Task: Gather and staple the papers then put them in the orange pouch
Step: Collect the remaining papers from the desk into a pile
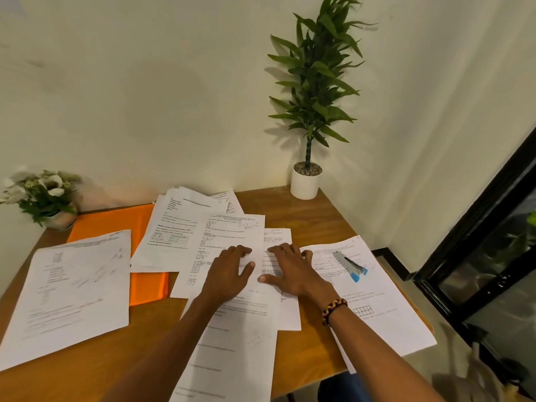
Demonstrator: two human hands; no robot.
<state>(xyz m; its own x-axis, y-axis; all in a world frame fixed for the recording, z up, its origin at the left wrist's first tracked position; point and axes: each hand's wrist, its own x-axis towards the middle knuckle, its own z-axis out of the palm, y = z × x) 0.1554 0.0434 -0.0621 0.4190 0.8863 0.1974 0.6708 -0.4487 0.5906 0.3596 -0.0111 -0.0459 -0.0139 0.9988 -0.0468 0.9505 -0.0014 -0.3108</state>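
**Gathering the loose sheets**

We have both hands flat on the papers [232, 256] in the middle of the bench [307, 219]: left hand [229, 274] and right hand [290, 274] side by side, fingers [240, 250] straight and slightly spread, pressing rather than pinching. To do this well, we judge it best to sweep the outlying sheets inward under the palms, then square the edges before stapling. The sheets fan out at differing angles, most with their long axis running away from us. The stapler [349, 264] lies just right of our right fingers, blue end nearest us. The orange pouch [113, 221] lies left of the left fingers, partly covered by sheets.
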